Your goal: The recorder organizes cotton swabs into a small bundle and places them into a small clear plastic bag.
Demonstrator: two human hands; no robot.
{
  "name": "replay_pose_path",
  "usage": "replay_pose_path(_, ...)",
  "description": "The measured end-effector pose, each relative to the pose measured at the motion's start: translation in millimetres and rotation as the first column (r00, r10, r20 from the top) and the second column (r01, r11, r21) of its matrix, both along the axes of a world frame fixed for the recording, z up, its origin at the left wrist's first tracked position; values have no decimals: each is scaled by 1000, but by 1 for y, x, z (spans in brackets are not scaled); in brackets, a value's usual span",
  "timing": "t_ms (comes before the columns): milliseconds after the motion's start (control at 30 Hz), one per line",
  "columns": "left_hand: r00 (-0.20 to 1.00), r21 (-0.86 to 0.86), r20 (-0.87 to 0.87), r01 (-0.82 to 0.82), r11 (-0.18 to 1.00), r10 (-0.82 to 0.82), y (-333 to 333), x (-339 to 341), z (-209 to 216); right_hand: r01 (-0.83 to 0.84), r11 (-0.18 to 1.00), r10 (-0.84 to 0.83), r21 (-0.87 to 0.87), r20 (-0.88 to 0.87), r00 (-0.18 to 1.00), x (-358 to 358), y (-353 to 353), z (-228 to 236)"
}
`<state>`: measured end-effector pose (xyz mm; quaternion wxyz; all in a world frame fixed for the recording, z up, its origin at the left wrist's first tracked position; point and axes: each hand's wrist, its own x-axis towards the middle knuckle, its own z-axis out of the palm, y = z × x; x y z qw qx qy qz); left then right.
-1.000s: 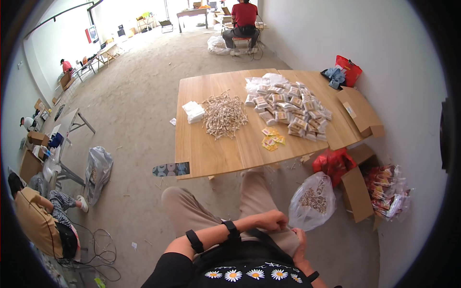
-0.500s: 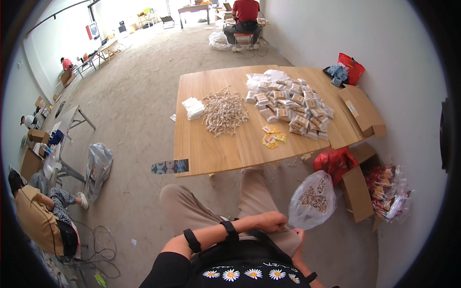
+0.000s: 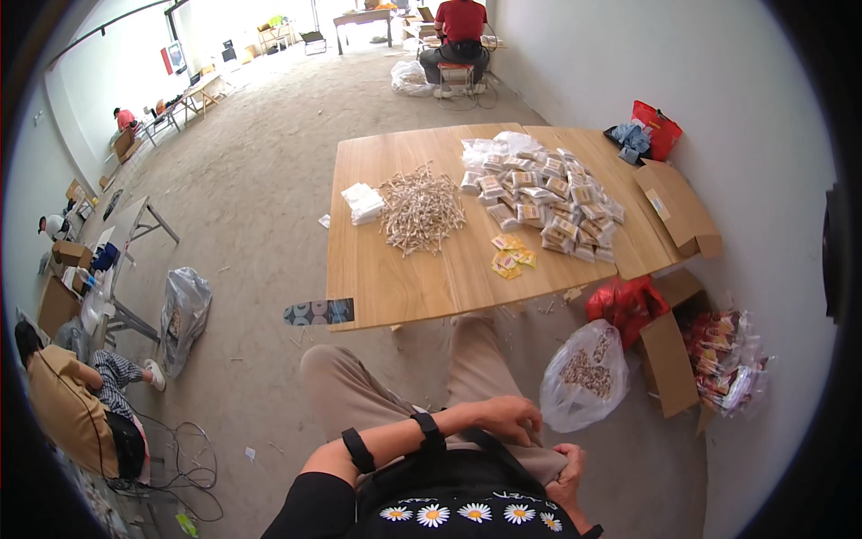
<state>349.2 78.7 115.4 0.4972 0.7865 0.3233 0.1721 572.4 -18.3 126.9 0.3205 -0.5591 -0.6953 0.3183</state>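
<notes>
Head view: both hands are resting at the lap, short of the table (image 3: 404, 292).
Its near edge is running just past the knees, with a strip of wood extending between that edge and the stick pile (image 3: 422, 211). Right of the thigh, the clear plastic bag (image 3: 585, 375) is sitting on the floor (image 3: 269, 225), near both hands. The left hand (image 3: 508, 419) is lying across the lap — palm down, fingers loosely bent, released. The right hand (image 3: 567, 472) is curling beside the thigh — any grasp cannot be told.

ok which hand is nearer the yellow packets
Left. The left hand is straight back from the yellow packets; the right hand is farther back and to the right.
</notes>
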Motion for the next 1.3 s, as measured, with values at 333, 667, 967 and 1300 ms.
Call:
replay_pose_path(333,989,32,-142,46,998,-42,-4,8,-10,40,940,-179,-339,-389,904,64,3,15)
replay_pose_path(667,716,-552,495,-180,814,493,10,-57,78,-118,980,-38,-161,-732,680,-53,120,90)
replay_pose_path(967,351,-549,656,-386,742,668,-1,-100,106,-267,895,400,356,-380,834,-139,151,138)
replay_pose_path(1300,387,-459,567,-584,669,727,-1,-103,135,-642,751,249,-158,-832,496,-147,155,129)
